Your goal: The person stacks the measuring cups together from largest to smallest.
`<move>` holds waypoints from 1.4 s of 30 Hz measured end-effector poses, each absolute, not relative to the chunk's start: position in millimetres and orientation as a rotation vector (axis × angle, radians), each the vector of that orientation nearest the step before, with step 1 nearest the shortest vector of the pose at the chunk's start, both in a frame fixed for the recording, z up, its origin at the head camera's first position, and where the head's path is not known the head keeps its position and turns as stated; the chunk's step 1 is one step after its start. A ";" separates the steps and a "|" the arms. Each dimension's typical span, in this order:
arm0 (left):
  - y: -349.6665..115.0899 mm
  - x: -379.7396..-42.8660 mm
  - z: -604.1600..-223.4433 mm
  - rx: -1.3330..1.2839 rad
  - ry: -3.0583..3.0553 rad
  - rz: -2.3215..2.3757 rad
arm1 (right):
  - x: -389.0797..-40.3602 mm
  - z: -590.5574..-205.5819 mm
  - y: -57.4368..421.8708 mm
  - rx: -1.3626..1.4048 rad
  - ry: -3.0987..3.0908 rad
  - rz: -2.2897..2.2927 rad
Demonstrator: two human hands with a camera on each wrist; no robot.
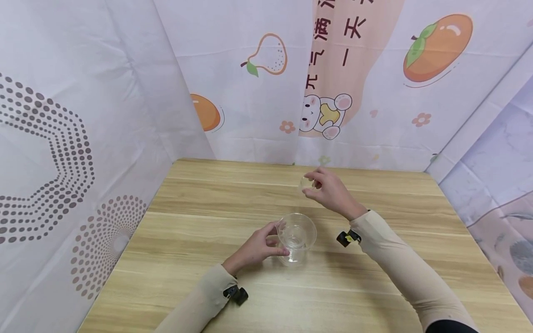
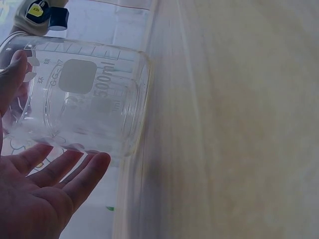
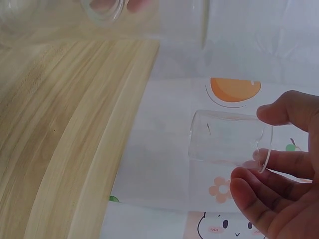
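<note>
A clear glass beaker point(image 1: 307, 243) marked 500ml stands on the wooden table. My left hand point(image 1: 259, 246) holds it from the left side, thumb and fingers around its wall. Inner outlines in the left wrist view suggest a smaller glass vessel point(image 2: 115, 107) nested inside, though the clear glass makes this hard to tell. Beyond the beaker and to its right, my right hand point(image 1: 333, 190) pinches a small clear glass beaker point(image 3: 224, 137) near the rim, between thumb and fingers. This small beaker is held up in the air, apart from the large one, and looks empty.
The wooden tabletop point(image 1: 200, 222) extends around both hands. A white curtain point(image 1: 250, 115) printed with fruit hangs behind its far edge, with another patterned curtain point(image 1: 137, 92) on the left. Each wrist carries a small black camera point(image 1: 347, 237).
</note>
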State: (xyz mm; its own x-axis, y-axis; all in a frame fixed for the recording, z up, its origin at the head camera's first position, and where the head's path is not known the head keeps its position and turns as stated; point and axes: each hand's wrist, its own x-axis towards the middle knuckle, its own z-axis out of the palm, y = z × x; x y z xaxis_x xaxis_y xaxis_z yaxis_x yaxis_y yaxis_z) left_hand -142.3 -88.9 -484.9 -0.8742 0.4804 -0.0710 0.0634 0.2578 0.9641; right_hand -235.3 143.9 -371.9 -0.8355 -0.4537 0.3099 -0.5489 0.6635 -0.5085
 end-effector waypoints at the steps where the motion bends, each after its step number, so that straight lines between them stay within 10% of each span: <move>1: -89.0 -142.5 -484.8 0.499 2.184 1.647 | -235.0 -371.8 144.0 0.826 -2.722 0.910; 42: -89.1 -141.5 -484.2 0.480 2.165 1.662 | -214.9 -358.5 141.9 0.922 -2.642 0.929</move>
